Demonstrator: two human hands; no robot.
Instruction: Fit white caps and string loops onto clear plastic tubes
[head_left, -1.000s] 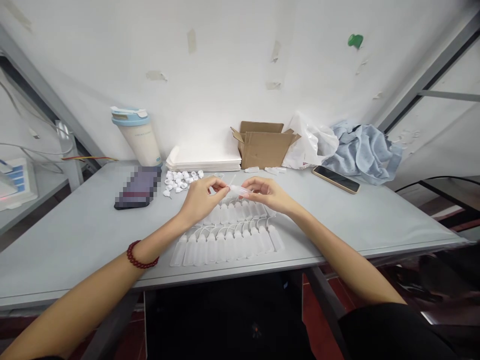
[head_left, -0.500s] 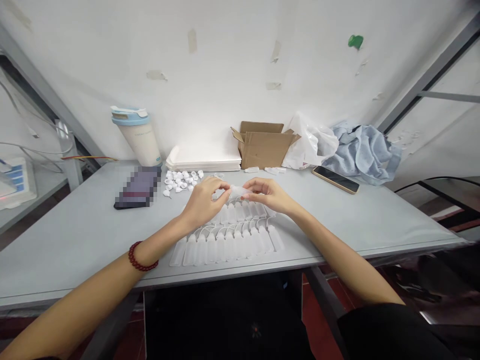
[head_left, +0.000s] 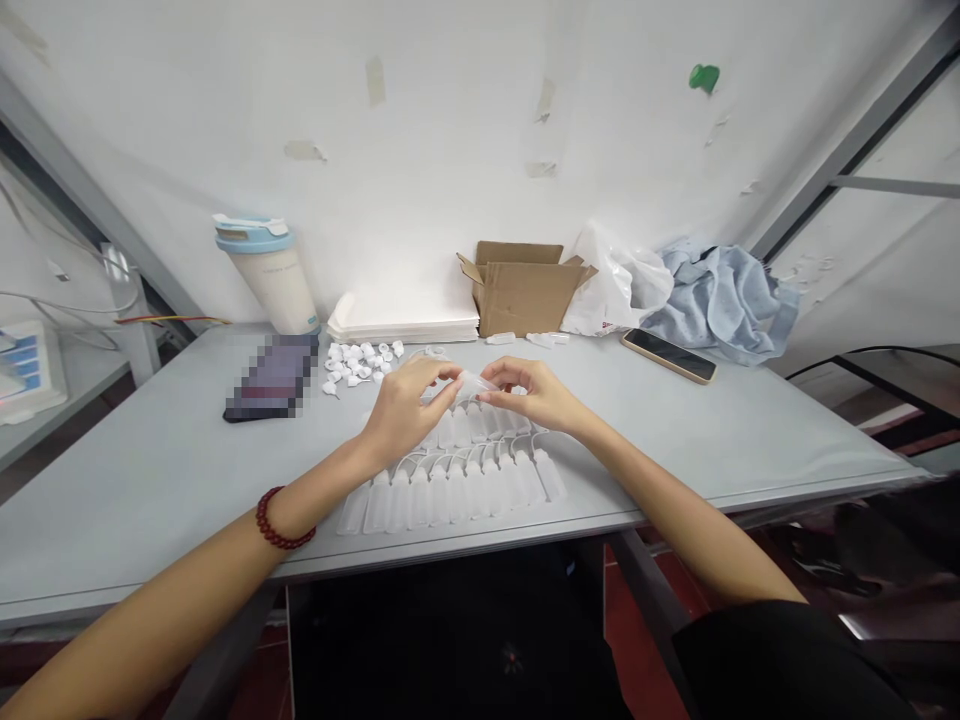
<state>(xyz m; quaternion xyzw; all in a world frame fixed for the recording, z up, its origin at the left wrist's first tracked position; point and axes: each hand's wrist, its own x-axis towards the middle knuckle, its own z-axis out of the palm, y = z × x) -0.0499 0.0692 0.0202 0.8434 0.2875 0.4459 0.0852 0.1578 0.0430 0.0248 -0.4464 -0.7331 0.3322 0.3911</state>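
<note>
A small translucent plastic bottle is held just above the table between both hands. The fingertips of my left hand pinch its left end. At the other end, the thumb and fingers of my right hand close on it. Below my hands lie two rows of similar bottles: the front row shows whole, with thin curved tubes at the tops, while the back row is partly covered by my left hand. Left of my fingers sits a loose pile of small white caps.
Along the wall stand a tumbler, a white paper stack, an open cardboard box, a plastic bag and a blue cloth. Phones lie at right and, blurred out, at left. A few clear pieces lie before the box.
The held bottle has tilted a little, its right end now lower, and my fingers have shifted slightly on it. The whole view has moved slightly; the table items lie as before.
</note>
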